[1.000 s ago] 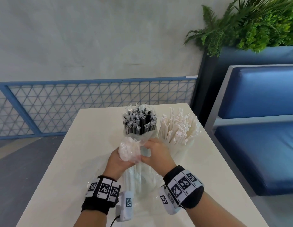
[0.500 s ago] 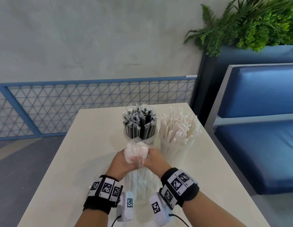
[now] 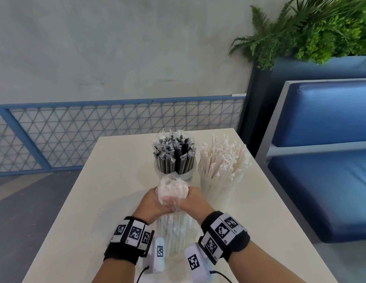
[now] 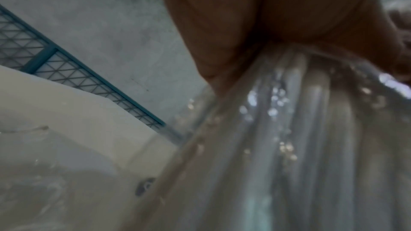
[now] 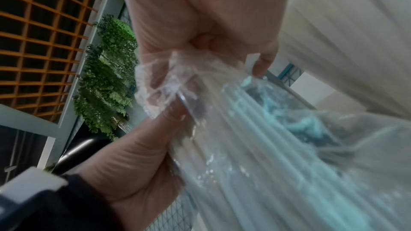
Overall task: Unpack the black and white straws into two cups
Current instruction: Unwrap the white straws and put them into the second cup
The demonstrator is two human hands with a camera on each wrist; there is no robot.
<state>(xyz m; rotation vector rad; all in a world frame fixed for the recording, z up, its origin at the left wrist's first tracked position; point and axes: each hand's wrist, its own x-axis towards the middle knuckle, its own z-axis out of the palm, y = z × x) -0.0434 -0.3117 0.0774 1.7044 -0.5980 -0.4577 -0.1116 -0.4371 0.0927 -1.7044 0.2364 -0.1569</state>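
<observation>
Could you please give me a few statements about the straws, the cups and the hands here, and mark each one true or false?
1. The black straws stand in a cup to the left of the white straws. True.
2. The left hand rests flat on the table. False: it grips the bag of white straws.
3. The right hand also grips that bag. True.
4. The bag lies flat on the table. False: it is held upright between both hands.
5. The cup of white straws is empty. False: it is full of white straws.
</observation>
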